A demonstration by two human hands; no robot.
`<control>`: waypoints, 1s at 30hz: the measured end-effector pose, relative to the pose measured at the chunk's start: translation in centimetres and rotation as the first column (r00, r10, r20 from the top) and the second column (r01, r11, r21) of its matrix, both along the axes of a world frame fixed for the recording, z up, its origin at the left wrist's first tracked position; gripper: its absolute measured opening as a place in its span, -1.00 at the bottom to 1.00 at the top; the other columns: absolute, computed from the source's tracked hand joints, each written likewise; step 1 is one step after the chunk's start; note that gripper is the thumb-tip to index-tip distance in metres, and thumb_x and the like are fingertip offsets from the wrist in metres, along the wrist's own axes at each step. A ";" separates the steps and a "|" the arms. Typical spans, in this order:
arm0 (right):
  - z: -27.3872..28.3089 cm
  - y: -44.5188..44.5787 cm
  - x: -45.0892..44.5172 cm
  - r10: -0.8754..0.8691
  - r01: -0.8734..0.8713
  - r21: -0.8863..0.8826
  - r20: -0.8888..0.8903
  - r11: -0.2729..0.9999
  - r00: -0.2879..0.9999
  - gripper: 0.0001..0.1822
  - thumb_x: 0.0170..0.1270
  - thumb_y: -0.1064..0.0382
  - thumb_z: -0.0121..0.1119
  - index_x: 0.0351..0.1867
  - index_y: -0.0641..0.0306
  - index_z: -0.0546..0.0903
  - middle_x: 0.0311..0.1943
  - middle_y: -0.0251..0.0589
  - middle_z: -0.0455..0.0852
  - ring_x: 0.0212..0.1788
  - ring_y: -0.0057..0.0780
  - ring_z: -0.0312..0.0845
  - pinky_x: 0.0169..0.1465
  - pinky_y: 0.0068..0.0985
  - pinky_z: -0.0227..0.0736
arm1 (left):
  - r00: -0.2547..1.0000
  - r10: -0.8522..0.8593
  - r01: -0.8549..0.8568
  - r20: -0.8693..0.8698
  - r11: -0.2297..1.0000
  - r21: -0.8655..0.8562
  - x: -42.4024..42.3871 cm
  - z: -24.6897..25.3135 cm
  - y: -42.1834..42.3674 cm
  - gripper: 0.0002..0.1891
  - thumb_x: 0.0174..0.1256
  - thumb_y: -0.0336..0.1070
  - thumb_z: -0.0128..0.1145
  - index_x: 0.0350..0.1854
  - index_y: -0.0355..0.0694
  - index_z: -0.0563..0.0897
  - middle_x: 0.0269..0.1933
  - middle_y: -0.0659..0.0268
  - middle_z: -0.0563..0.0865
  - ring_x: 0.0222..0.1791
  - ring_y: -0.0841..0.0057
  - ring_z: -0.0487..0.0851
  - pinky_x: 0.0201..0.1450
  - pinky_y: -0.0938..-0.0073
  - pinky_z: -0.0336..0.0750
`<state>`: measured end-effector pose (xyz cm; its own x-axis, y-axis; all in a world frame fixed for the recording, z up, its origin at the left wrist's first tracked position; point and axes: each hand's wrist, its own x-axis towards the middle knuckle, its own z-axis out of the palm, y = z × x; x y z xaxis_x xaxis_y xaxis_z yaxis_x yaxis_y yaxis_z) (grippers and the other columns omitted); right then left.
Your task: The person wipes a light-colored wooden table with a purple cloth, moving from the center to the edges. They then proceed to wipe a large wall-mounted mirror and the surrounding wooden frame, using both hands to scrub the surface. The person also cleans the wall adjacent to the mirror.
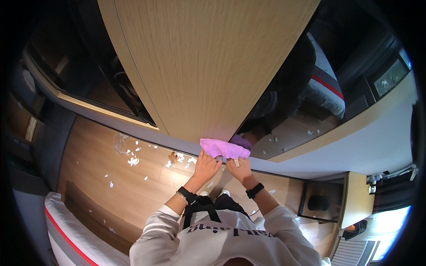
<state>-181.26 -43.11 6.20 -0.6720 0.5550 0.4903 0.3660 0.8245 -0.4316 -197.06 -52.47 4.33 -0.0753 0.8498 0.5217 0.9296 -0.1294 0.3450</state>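
A pink cloth [224,148], folded or bunched, spans both hands at the lower end of a light wood-grain panel [206,66]. My left hand [205,165] holds its left part from below, with the thumb pointing to the right. My right hand [239,167] grips the right part, where a small white tag hangs down. The cloth lies against the panel's lower edge and the corner of a dark glossy panel [293,99], which mirrors the cloth and a bed. Most fingertips are hidden by the cloth.
Paper scraps [133,162] and a crumpled clear plastic piece [119,143] litter the wooden floor [100,159]. A bed [76,236] stands at lower left, a second dark glossy panel [96,89] at upper left. A wooden desk [359,196] and a radiator [349,252] are at right.
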 end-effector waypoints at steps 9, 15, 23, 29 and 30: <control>2.0 0.0 0.0 -0.011 -0.004 0.161 0.096 0.987 0.995 -0.74 0.11 0.27 0.24 -0.12 0.08 0.66 -0.18 -0.17 0.70 -0.13 -0.12 0.63 -0.05 -0.27 0.52 | 0.998 -0.008 0.014 -0.061 0.995 0.098 -0.9 0.0 1.1 -0.47 0.28 0.02 0.07 0.14 -0.30 0.52 0.27 0.03 0.42 0.37 0.05 0.26 0.42 -0.10 0.04; 7.4 -0.3 -1.1 -0.040 -0.003 0.406 0.099 0.914 0.994 -0.74 0.06 0.26 0.28 -0.16 0.03 0.68 -0.21 -0.30 0.69 -0.16 -0.32 0.63 -0.12 -0.34 0.53 | 0.999 -0.019 0.027 -0.045 0.984 0.178 -2.1 3.0 2.1 -0.42 0.31 0.06 0.03 0.28 -0.19 0.43 0.34 0.08 0.36 0.42 0.08 0.20 0.47 -0.06 -0.03; 15.9 -1.2 -2.9 -0.117 0.097 0.549 0.003 0.830 0.993 -0.63 0.07 0.20 0.29 -0.01 0.01 0.67 -0.18 -0.41 0.65 -0.20 -0.43 0.54 -0.21 -0.40 0.41 | 0.988 0.040 0.003 -0.149 0.960 0.280 -4.1 11.6 2.5 -0.29 0.35 0.27 -0.16 0.31 -0.24 0.38 0.40 0.05 0.28 0.47 0.09 0.11 0.48 -0.09 -0.10; 23.5 -1.0 -4.2 -0.083 0.132 0.632 -0.107 0.763 0.991 -0.50 0.11 0.17 0.28 0.17 -0.07 0.60 -0.10 -0.45 0.62 -0.13 -0.47 0.52 -0.10 -0.43 0.44 | 0.989 0.040 0.019 -0.143 0.922 0.388 -4.3 19.3 2.5 -0.22 0.42 0.23 -0.24 0.41 -0.40 0.20 0.46 0.00 0.15 0.50 0.03 -0.01 0.49 -0.13 -0.20; 24.5 -1.1 -4.3 -0.085 0.136 0.641 -0.110 0.755 0.990 -0.47 0.14 0.17 0.26 0.22 -0.08 0.56 -0.05 -0.43 0.62 -0.07 -0.47 0.51 0.00 -0.42 0.43 | 0.990 0.035 0.021 -0.136 0.920 0.390 -4.3 20.7 2.5 -0.21 0.42 0.24 -0.24 0.41 -0.40 0.19 0.46 -0.01 0.14 0.50 0.03 -0.02 0.49 -0.13 -0.20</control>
<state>-185.55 -44.17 30.74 -0.5764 0.1571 0.8019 0.4619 0.8722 0.1611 -201.38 -50.02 24.99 0.0155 0.5765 0.8169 0.9656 -0.2209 0.1375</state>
